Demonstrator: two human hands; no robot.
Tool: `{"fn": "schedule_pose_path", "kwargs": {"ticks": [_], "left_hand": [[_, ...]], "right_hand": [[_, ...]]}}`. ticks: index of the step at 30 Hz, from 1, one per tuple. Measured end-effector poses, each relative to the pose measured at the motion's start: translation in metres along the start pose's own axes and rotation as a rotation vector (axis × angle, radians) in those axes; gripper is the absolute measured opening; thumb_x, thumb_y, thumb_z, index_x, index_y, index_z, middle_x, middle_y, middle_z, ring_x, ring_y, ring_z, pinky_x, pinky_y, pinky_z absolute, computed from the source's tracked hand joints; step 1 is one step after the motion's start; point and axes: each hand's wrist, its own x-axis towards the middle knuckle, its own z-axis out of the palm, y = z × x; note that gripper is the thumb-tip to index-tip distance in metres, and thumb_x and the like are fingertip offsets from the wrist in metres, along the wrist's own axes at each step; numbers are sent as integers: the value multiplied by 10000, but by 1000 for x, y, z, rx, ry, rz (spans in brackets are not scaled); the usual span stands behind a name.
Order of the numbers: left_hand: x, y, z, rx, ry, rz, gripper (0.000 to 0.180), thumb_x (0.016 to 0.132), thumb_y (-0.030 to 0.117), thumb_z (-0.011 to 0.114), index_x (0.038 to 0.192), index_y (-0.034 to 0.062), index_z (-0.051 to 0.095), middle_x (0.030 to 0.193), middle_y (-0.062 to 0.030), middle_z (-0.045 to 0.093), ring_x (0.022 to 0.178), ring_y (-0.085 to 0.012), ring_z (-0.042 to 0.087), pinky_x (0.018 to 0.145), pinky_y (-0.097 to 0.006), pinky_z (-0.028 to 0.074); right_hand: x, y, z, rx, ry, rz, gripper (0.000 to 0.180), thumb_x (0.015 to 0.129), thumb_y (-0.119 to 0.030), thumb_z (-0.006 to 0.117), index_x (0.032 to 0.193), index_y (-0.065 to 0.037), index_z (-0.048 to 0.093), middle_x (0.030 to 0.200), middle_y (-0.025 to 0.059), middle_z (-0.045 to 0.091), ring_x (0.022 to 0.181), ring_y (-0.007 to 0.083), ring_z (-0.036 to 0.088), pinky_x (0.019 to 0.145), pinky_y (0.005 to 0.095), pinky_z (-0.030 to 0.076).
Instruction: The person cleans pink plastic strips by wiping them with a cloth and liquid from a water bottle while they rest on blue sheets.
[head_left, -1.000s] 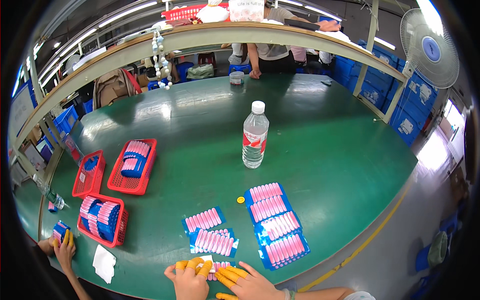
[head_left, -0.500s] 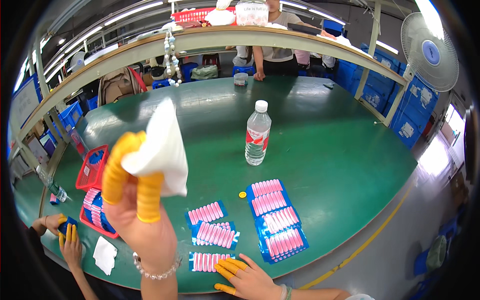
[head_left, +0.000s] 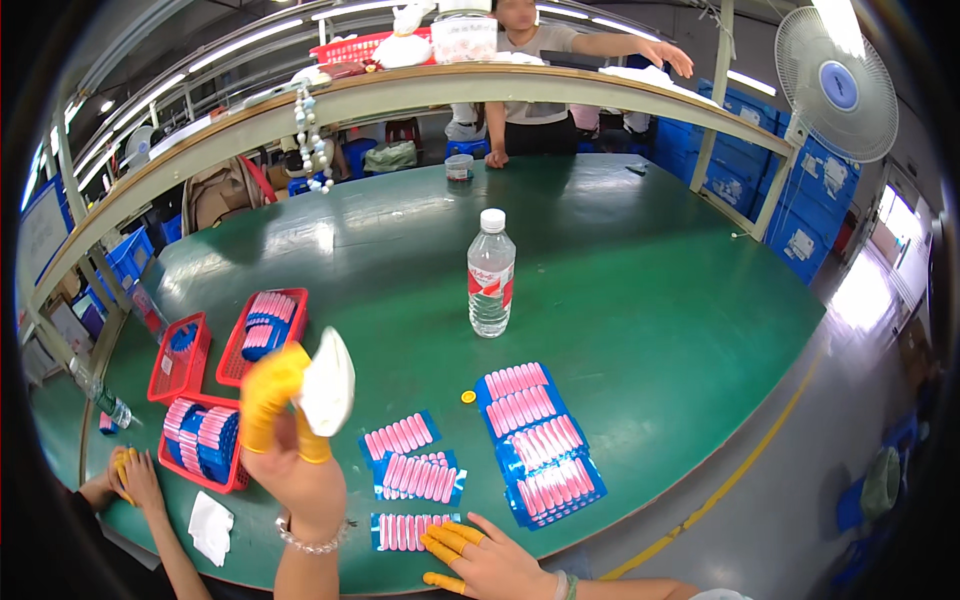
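My left hand point(head_left: 290, 450) is raised above the table near the front edge, its fingertips in yellow rubber cots, pinching a white cloth point(head_left: 330, 380). My right hand point(head_left: 480, 558), also with yellow finger cots, rests flat on the green table point(head_left: 640, 300) beside a blue card of pink tubes point(head_left: 408, 531). More blue cards of pink tubes point(head_left: 420, 476) lie just beyond, and an overlapping row of them point(head_left: 535, 440) runs to the right.
A clear water bottle point(head_left: 491, 273) stands mid-table. Red baskets point(head_left: 265, 335) of packed cards sit at the left. Another person's hands point(head_left: 130, 478) work at the lower left beside a white cloth point(head_left: 210, 525). A person stands behind the far shelf. A fan point(head_left: 835, 85) is at upper right.
My left hand rose from the table's front edge with the white cloth, came close to the camera, and has now dropped back lower and farther away. My right hand stayed on the table.
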Motion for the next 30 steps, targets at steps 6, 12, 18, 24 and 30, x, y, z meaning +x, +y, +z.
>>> {"fn": "schedule_pose_path", "kwargs": {"ticks": [6,12,18,24,30], "left_hand": [[-76,-50,-45,365,-174,-168,150,892,11,701,1040,30,691,1114,-100,683,1000,-229,604,830,-294,469],[-75,-55,-43,283,-117,-272,155,904,0,686,1056,29,684,1124,-93,681,1026,-213,603,839,-310,477],[-80,-58,-42,273,-134,-297,160,891,16,707,1050,32,686,1109,-92,690,1010,-223,613,843,-312,471],[-85,-56,-25,340,-185,-276,175,879,19,712,1052,19,686,1107,-94,682,1012,-230,617,893,-332,463],[-81,-55,-48,473,-221,-171,231,804,-11,727,1017,79,719,1096,-87,728,1002,-251,652,884,-360,442]], "right_hand": [[3,-5,5,14,-33,-6,511,908,-420,644,1195,1,632,1226,152,624,1193,297,553,1136,487,328],[3,-6,-3,11,-13,1,508,908,-412,642,1204,-1,625,1208,152,631,1183,297,558,1135,488,329],[6,-6,-2,20,-23,4,494,911,-409,636,1191,-3,626,1202,149,632,1178,295,559,1130,487,334],[1,1,-7,5,-29,27,479,914,-407,629,1185,-13,630,1195,147,633,1181,292,555,1128,487,332],[16,-9,4,29,-77,8,475,914,-402,635,1206,-28,635,1229,138,627,1192,289,549,1123,494,331]]}}
